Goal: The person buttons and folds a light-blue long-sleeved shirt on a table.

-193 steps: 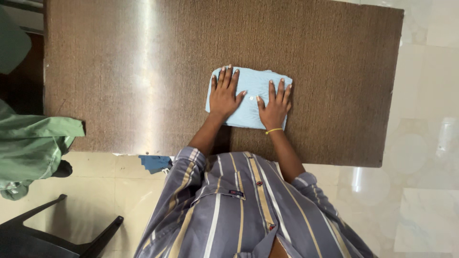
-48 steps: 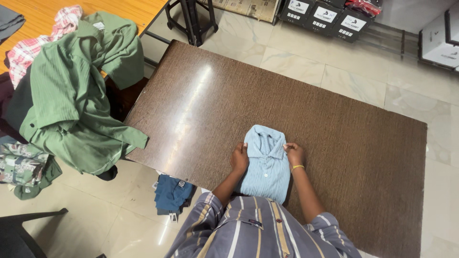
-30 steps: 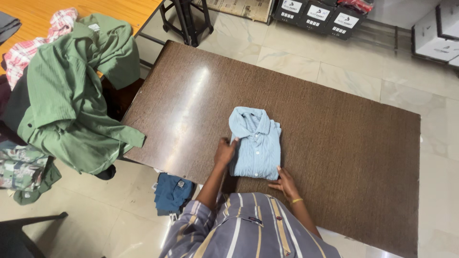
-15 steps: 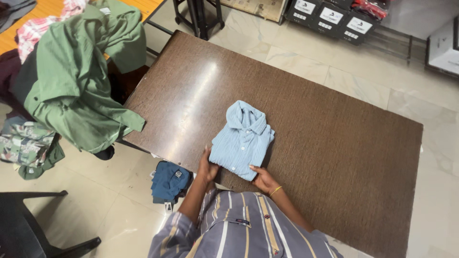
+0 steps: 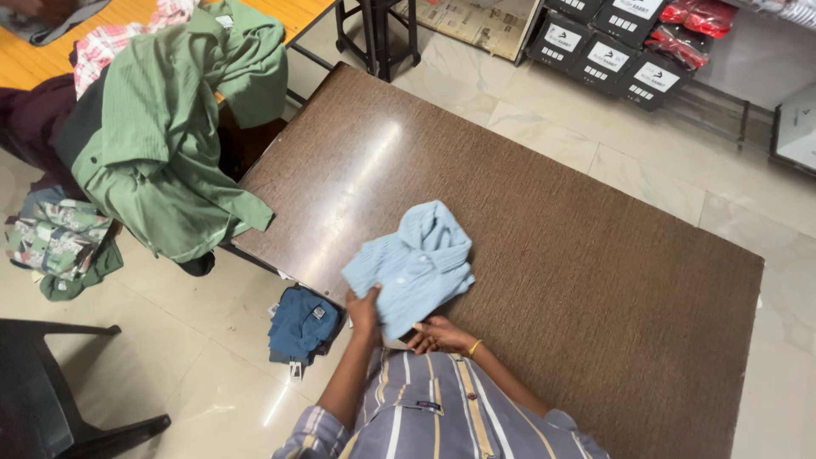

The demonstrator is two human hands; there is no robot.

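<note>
Folded light-blue shirt (image 5: 414, 265) at the near edge of the brown table (image 5: 595, 255), collar end pointing away, near end lifted slightly off the surface. Left hand (image 5: 365, 308) gripping the shirt's near left corner, right hand (image 5: 435, 334) tucked under the near edge with fingers closed on the cloth, hands close together but not touching. Green shirt (image 5: 170, 144) draped over the table's far left corner; folded dark-blue garment (image 5: 302, 323) on the floor just beside the left arm.
</note>
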